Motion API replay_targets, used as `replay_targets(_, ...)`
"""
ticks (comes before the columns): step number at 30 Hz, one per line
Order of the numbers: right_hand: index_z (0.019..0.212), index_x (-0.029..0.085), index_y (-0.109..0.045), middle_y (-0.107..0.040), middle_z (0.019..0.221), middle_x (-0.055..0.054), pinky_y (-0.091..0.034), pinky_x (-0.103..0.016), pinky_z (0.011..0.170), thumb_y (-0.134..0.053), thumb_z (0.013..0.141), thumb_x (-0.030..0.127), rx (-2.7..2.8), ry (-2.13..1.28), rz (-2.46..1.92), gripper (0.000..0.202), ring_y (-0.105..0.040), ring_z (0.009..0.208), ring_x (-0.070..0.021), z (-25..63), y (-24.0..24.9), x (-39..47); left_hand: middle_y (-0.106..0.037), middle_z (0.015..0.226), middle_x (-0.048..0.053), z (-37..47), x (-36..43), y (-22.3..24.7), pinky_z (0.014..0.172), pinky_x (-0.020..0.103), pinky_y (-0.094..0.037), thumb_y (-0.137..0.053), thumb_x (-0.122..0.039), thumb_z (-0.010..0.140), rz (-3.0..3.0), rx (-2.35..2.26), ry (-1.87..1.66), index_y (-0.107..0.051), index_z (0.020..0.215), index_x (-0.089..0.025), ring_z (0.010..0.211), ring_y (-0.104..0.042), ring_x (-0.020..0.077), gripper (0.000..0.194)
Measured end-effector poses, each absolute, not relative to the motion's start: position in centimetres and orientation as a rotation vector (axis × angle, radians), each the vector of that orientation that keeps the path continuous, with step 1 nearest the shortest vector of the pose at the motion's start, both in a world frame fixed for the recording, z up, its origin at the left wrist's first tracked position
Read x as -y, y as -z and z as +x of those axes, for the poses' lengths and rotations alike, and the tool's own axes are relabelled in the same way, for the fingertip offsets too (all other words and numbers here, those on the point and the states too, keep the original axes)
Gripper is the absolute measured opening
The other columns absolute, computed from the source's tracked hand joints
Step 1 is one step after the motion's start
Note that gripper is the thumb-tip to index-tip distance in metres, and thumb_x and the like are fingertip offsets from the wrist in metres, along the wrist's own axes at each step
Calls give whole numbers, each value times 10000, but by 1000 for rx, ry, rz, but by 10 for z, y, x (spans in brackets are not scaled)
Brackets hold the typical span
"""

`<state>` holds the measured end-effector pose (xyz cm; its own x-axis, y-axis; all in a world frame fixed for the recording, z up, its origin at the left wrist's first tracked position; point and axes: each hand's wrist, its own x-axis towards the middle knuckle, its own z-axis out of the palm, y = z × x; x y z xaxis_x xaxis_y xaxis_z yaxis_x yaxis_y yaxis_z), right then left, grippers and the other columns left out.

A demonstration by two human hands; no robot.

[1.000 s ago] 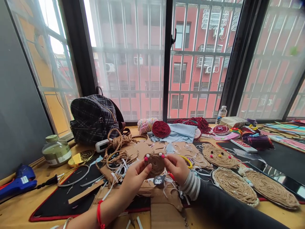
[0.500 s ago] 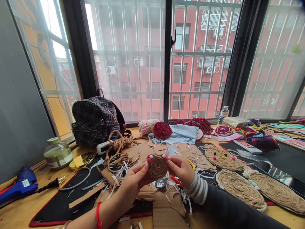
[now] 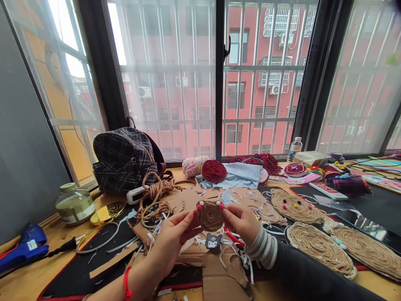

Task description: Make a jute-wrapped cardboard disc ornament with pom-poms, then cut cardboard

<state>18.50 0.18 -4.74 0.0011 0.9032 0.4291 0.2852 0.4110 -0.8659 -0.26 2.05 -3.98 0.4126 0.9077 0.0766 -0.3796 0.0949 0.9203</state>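
Pinching its opposite edges in the head view, the left hand (image 3: 171, 238) and right hand (image 3: 244, 225) held a small coiled-cord disc (image 3: 210, 217) above torn cardboard (image 3: 224, 276). A lidded jar (image 3: 75, 205) holding something greenish stood at left near a plaid backpack (image 3: 120, 165), its contents hidden, while a capped bottle (image 3: 295, 149) stood by the window frame (image 3: 220, 104), its filling too small to tell.

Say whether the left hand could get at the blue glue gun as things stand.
Probably yes: the blue glue gun lies out at the left with nothing seen on top. The left hand, though, holds the edge of the small coiled disc and would likely need to let go first.
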Motion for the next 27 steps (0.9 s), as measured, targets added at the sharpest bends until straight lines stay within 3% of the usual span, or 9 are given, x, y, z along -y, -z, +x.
replay_targets(18, 554, 173, -495, -481, 477, 1, -313, -230, 447, -432, 798, 381, 1561, -361, -1185, 327, -433, 459, -112, 175, 59, 2, -734, 698, 51, 4, -15, 41, 751, 303, -543, -832, -376, 449, 1104, -847, -1184, -714, 690, -127, 700, -685, 218, 367)
replay_targets(27, 602, 167, -507, -499, 516, -2, -371, -235, 497, -368, 844, 534, 1574, -551, -1055, 462, -472, 488, -113, 173, 52, 2, -734, 712, 41, 0, -18, 39, 720, 227, -542, -808, -351, 521, 1031, -834, -1206, -696, 733, -129, 712, -688, 178, 328)
